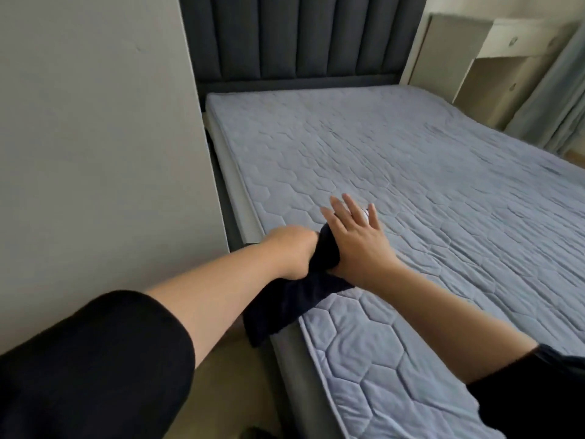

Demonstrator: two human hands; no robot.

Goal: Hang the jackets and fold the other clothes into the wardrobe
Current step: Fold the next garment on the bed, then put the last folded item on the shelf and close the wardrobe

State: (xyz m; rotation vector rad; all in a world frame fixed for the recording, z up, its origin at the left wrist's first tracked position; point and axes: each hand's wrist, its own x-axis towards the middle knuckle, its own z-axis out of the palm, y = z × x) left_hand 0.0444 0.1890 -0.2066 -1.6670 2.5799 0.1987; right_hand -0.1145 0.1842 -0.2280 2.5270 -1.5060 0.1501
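A dark navy garment [285, 308] hangs bunched over the near left edge of the bed's mattress [411, 191], its lower end drooping past the side. My left hand [292, 253] is closed around the garment's upper part. My right hand [354, 239] lies flat across the same bunch with fingers spread, pressing it onto the mattress. A small white patch shows just beyond my right fingers; I cannot tell what it is. The wardrobe and any jackets are out of view.
A grey wall panel [101, 137] stands close on the left of the bed. A dark padded headboard [294, 39] rises at the far end. White drawers [506, 64] and a pale curtain [550, 99] stand at the far right. Beige floor [234, 384] runs along the bed's side.
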